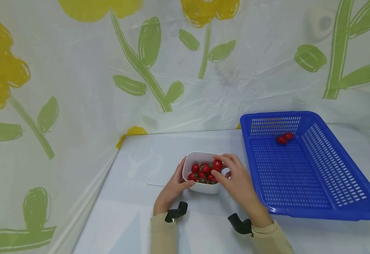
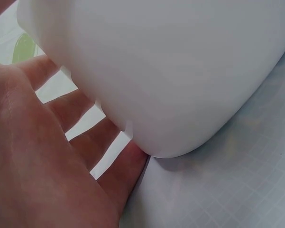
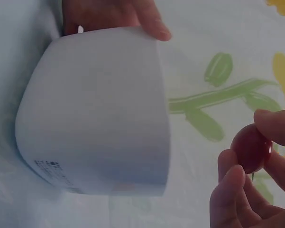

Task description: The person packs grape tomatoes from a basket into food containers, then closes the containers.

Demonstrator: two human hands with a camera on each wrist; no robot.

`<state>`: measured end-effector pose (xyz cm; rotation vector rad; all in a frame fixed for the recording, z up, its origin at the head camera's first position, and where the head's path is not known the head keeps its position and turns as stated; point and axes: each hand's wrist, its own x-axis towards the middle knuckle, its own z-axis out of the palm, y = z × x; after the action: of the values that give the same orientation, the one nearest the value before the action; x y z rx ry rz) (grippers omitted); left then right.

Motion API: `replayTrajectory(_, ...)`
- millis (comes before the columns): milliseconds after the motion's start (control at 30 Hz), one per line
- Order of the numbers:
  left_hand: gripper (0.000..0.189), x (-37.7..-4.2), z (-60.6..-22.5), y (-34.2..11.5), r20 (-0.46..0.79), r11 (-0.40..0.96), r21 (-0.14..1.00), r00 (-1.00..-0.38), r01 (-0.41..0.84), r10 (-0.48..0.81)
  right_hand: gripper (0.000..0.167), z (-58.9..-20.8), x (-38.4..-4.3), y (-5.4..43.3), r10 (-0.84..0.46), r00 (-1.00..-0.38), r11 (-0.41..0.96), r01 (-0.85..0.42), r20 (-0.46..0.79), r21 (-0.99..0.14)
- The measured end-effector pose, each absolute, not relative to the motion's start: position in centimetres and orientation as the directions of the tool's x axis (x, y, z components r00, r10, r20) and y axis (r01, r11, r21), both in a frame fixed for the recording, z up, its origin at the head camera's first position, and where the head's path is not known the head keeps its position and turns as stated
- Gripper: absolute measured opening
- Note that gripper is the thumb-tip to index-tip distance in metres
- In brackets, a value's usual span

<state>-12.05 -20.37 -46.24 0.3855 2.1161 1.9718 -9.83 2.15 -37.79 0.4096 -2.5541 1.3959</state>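
A white square box (image 1: 203, 188) with rounded corners stands on the table, holding several red cherry tomatoes (image 1: 200, 174). My left hand (image 1: 171, 189) grips its left side, the thumb on the front rim and the fingers spread along the outer wall, as the left wrist view also shows. Between thumb and fingertips, my right hand (image 1: 240, 181) pinches one cherry tomato (image 3: 251, 149) just above the box's right rim. The right wrist view has that tomato apart from the box wall. The far inner part of the box is partly hidden by tomatoes.
To the right stands a big blue plastic basket (image 1: 302, 210) with slotted walls, close beside my right forearm. A few red tomatoes (image 1: 281, 140) lie near its back wall. Behind the table hangs a white sheet (image 1: 229, 95) printed with flowers.
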Motion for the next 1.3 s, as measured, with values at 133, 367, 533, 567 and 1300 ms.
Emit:
replayTrajectory(133,0.076,-12.3,-46.7,-20.4,0.032,0.054,0.997,-0.939,0.054,0.343,0.041,-38.3,-9.9,1.8,-0.147,-0.946,0.555,-0.320,0.288,-0.768)
replayTrajectory(367,0.076,-12.1,-46.2,-20.3,0.032,0.036,0.998,-0.936,0.047,0.351,0.041,-39.3,-10.1,1.3,-0.163,-0.950,0.605,-0.309,0.265,-0.734)
replayTrajectory(533,0.076,-12.2,-46.4,-20.4,0.035,0.040,0.998,-0.935,0.053,0.352,0.040,-40.0,-10.2,1.1,-0.173,-0.944,0.607,-0.327,0.282,-0.724)
replayTrajectory(567,0.076,-12.3,-46.5,-20.4,0.035,0.041,0.998,-0.935,0.053,0.353,0.040,-40.1,-10.2,1.0,-0.174,-0.942,0.607,-0.332,0.287,-0.722)
replayTrajectory(1300,0.076,-12.3,-46.5,-20.4,0.022,0.073,0.996,-0.934,0.052,0.356,0.042,-41.0,-10.2,0.9,-0.219,-0.909,0.634,-0.410,0.356,-0.656)
